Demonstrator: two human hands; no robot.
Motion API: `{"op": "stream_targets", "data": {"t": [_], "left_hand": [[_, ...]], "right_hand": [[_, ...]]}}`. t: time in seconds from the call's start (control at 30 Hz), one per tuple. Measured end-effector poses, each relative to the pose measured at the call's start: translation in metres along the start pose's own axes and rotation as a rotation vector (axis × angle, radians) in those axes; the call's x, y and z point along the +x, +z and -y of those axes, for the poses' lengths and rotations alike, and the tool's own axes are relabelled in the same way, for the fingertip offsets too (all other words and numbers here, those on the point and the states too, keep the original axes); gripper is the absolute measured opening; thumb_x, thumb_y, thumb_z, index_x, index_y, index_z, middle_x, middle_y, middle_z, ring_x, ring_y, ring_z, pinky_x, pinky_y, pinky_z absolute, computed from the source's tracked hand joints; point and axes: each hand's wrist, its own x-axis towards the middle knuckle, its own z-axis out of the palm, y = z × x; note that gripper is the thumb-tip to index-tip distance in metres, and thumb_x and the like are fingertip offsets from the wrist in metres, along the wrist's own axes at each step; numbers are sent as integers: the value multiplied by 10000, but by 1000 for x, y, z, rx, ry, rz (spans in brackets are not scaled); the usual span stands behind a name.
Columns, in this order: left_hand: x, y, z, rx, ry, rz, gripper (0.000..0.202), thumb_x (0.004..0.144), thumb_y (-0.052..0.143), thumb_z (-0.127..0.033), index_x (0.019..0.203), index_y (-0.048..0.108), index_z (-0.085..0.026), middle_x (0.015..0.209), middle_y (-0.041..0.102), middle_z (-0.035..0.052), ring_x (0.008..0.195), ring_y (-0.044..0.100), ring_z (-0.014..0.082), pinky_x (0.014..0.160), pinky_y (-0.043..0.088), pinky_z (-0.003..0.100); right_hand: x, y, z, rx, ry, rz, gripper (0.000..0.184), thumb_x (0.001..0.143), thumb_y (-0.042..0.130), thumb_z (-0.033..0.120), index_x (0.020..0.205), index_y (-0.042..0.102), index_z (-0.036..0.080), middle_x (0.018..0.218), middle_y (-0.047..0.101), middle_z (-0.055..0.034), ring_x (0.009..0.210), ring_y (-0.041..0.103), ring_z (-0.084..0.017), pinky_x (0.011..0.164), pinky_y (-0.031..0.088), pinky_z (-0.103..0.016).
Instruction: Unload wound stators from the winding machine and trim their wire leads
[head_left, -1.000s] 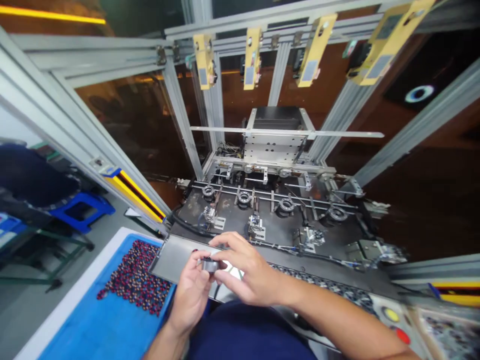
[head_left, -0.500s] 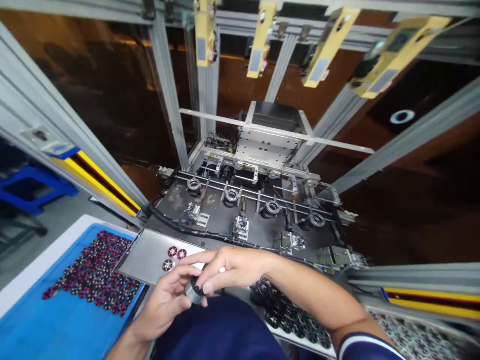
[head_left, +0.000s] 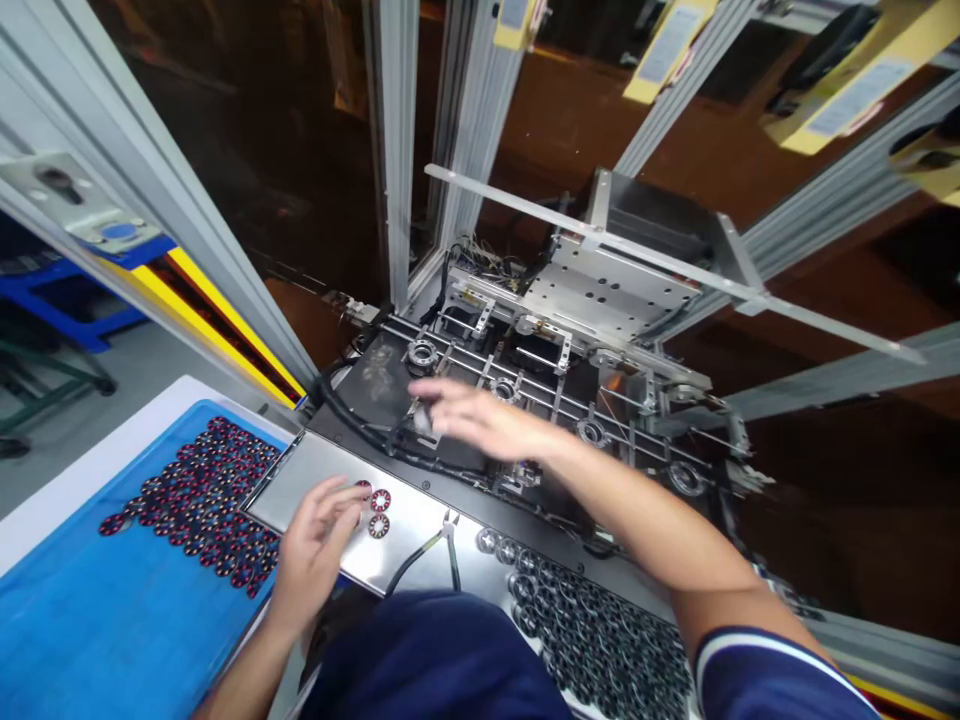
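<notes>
My right hand [head_left: 487,420] is stretched over the machine bed, blurred by motion. Under its bent fingers shows a small grey metal cylinder [head_left: 423,418], smeared, which it appears to hold. Low at the left, my left hand [head_left: 319,535] hovers at the metal tray [head_left: 307,470], fingers loosely bent and thumb apart. Its fingertips reach a red-and-black ring-shaped motor stator [head_left: 364,489] and partly cover it; whether they touch cannot be told. Two more stators, one upper [head_left: 381,500] and one lower [head_left: 379,525], lie just right of the fingertips.
Cutting pliers [head_left: 448,530] lie on the tray, left of many dark round metal parts [head_left: 592,620]. A blue sheet [head_left: 67,620] at left bears many stators [head_left: 202,500]. Ring fixtures [head_left: 422,355] line the machine bed, below a metal crossbar [head_left: 600,240]. Cables run along its front.
My hands have parted: the right has moved up over the machine with the metal cylinder, the left to the stators on the tray. The view has turned; the pliers now show.
</notes>
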Motion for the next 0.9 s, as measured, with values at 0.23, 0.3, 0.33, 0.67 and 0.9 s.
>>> {"op": "stream_targets", "data": {"t": [0.23, 0.3, 0.33, 0.67, 0.9], "left_hand": [[15, -9, 92, 385, 131, -420, 429, 895, 559, -418, 1234, 544, -155, 1218, 649, 181, 1129, 628, 290, 1004, 473, 487], [15, -8, 104, 425, 144, -409, 445, 889, 575, -394, 1260, 532, -153, 1225, 650, 182, 1136, 627, 291, 991, 487, 474], [15, -7, 107, 441, 151, -398, 461, 883, 587, -382, 1276, 521, -150, 1231, 649, 184, 1139, 629, 291, 985, 493, 467], [16, -8, 110, 541, 180, -353, 488, 886, 597, -341, 1314, 496, -129, 1244, 648, 188, 1146, 627, 290, 981, 495, 449], [16, -7, 108, 568, 184, -348, 471, 887, 593, -331, 1305, 513, -130, 1242, 647, 182, 1139, 626, 285, 978, 494, 432]], "right_hand": [[94, -26, -106, -293, 276, -169, 187, 953, 521, 185, 906, 676, 90, 1361, 545, -150, 1271, 513, -250, 1090, 381, -458], [105, -20, -121, -314, 294, -147, 166, 934, 581, 248, 1000, 660, 118, 1323, 578, -110, 1239, 536, -248, 1051, 423, -485], [108, -18, -126, -321, 300, -135, 193, 927, 598, 276, 1044, 649, 132, 1307, 588, -96, 1224, 546, -248, 1033, 440, -494], [122, -9, -142, -389, 383, -49, 272, 935, 592, 314, 1152, 614, 150, 1273, 598, -93, 1140, 595, -236, 964, 505, -473], [131, -3, -145, -447, 482, 14, 292, 939, 586, 343, 1152, 604, 144, 1135, 644, -76, 971, 649, -194, 841, 562, -401]]}}
